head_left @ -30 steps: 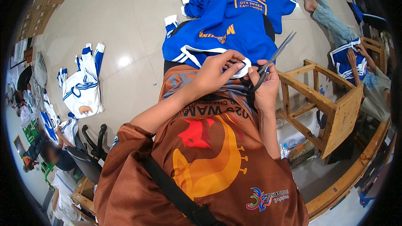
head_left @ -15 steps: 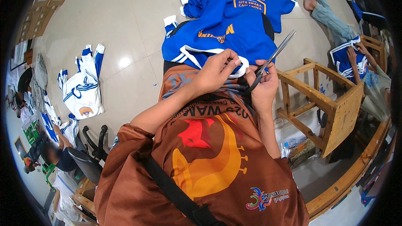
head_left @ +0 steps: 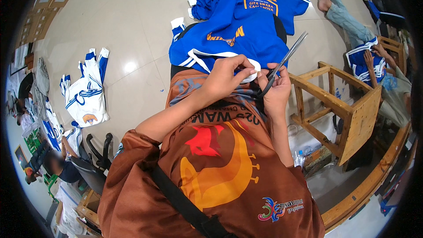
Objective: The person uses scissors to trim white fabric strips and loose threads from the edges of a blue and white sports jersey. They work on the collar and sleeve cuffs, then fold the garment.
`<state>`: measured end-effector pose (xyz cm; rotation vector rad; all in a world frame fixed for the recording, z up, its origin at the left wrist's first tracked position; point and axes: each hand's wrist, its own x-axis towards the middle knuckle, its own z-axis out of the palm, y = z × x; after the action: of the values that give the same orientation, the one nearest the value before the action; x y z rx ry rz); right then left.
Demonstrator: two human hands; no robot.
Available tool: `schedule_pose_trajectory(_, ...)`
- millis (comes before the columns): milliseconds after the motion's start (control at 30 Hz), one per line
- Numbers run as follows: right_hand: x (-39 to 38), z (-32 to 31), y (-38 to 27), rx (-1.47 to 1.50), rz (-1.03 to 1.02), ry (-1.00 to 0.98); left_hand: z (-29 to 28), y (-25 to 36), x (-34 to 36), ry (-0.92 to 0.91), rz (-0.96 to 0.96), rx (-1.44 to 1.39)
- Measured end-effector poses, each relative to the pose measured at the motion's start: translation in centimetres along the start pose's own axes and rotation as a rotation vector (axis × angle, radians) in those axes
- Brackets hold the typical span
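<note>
A blue, orange-lettered garment point(head_left: 260, 47) is lying in folds over the person's knees point(head_left: 280, 28).
The left hand point(head_left: 225, 77) is pinching, and the right hand point(head_left: 276, 90), gripping black-handled, silver-bladed scissors point(head_left: 291, 50), is touching, the garment's curving white edging point(head_left: 254, 64).

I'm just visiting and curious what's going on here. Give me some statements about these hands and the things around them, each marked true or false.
1. The right hand holds scissors. True.
2. The left hand is empty. False: it pinches white trim at the near edge of a blue garment.
3. A wooden stool is on the person's left. False: it is on the right.
4. A white garment with blue parts lies on the left. True.
5. The person wears a green shirt. False: the shirt is brown.
</note>
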<state>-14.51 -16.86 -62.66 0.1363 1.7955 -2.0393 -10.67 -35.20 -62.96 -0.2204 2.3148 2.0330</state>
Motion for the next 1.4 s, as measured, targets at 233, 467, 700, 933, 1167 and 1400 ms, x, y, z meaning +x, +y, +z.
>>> schedule_pose_trajectory(233, 0.1, -0.2, 0.1, -0.032, -0.016, 0.01, -0.1, 0.6, 0.1, -0.002, -0.033, -0.006)
schedule_pose_trajectory(467, 0.3, 0.1, -1.2, 0.015, 0.131, 0.054, 0.9, -2.8, 1.2, -0.004, -0.16, -0.422)
schedule_pose_trajectory(700, -4.9, -3.6, -4.8, 0.144, 0.369, -0.362, -0.1, -3.0, 1.5, -0.116, -0.264, -0.6)
schedule_pose_trajectory(933, -5.7, -5.5, -6.9, 0.065, 0.566, -0.547, 0.8, -3.0, 1.2, -0.068, -0.266, -0.672)
schedule_pose_trajectory(1167, -5.9, -4.1, -6.6, 0.031, 0.619, -0.391, 1.2, -2.4, 0.8, -0.018, -0.221, -0.579)
schedule_pose_trajectory(1400, -5.7, -3.8, -5.4, 0.016, 0.529, -0.392, 1.0, -0.9, 0.7, 0.053, -0.198, -0.405)
